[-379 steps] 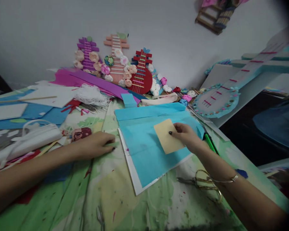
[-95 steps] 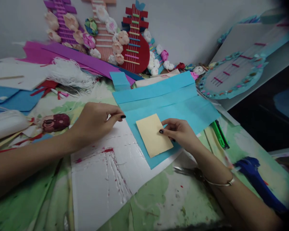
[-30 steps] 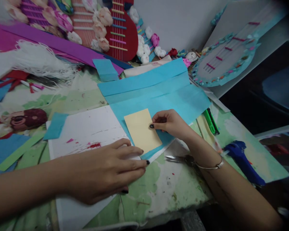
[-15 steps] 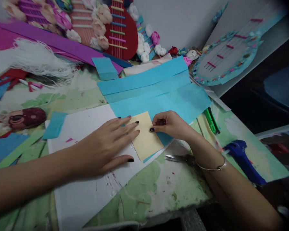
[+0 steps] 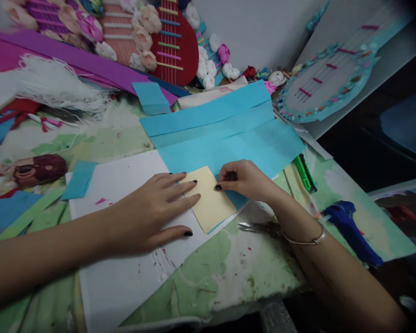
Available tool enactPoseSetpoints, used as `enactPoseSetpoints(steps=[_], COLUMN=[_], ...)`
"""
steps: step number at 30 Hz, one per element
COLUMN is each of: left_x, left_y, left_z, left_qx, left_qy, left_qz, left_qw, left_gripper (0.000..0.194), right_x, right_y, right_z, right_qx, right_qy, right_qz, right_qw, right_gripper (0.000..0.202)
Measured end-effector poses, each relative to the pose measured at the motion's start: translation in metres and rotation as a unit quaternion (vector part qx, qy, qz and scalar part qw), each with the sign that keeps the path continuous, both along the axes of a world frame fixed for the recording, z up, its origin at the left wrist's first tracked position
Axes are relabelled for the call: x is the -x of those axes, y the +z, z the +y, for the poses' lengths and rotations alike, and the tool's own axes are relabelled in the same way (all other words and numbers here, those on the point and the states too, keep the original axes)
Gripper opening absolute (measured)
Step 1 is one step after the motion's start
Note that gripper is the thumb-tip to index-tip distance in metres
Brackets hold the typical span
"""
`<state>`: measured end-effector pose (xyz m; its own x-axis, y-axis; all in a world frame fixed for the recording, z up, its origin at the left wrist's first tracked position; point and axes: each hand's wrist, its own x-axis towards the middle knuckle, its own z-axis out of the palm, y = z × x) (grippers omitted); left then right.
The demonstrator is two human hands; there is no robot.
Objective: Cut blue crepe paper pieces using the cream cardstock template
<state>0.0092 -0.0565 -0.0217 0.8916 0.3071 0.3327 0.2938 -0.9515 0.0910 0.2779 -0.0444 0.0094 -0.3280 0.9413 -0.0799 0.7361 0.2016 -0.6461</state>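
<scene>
A pale yellow paper card (image 5: 213, 203) lies over the near corner of a large blue crepe paper sheet (image 5: 211, 134), with a sliver of blue showing along its lower edge. My left hand (image 5: 154, 201) rests flat, fingers spread, its fingertips on the card's left side. At the card's right edge, my right hand (image 5: 246, 178) is closed in a pinch, thumb against the edge; the other fingertips are partly hidden. Beneath the left hand and part of the blue paper is a white board (image 5: 114, 282) with small pink marks.
Scissors (image 5: 254, 227) lie partly under my right wrist. A green box cutter (image 5: 305, 173) and a blue glue gun (image 5: 355, 233) are to the right. Paper instruments, including a red one (image 5: 189, 51), stand along the back. White string (image 5: 60, 85) is heaped at left.
The yellow card has turned slightly, its far corner shifting left and nearer to me, so less blue shows along its lower edge. Both hands stay almost in place.
</scene>
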Motion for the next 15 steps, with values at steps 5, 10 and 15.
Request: enactPoseSetpoints(steps=[5,10,15], left_x=[0.0012,0.0023,0.0023], left_y=[0.0004,0.0023,0.0021], left_z=[0.0005,0.0016,0.0012], left_qx=[0.013,0.018,0.032], left_qy=[-0.005,-0.015,-0.003], left_qz=[0.004,0.021,0.017], left_qw=[1.000,1.000,0.999], left_gripper=[0.056,0.060,0.060], right_x=[-0.0008,0.0004,0.0004], right_y=[-0.0009,0.0017,0.0013], right_z=[0.0012,0.0003,-0.0001], right_qx=[0.000,0.005,-0.008], right_qy=[0.012,0.015,0.021], right_qz=[0.005,0.000,-0.007], right_qw=[1.000,1.000,1.000], right_gripper=[0.008,0.009,0.008])
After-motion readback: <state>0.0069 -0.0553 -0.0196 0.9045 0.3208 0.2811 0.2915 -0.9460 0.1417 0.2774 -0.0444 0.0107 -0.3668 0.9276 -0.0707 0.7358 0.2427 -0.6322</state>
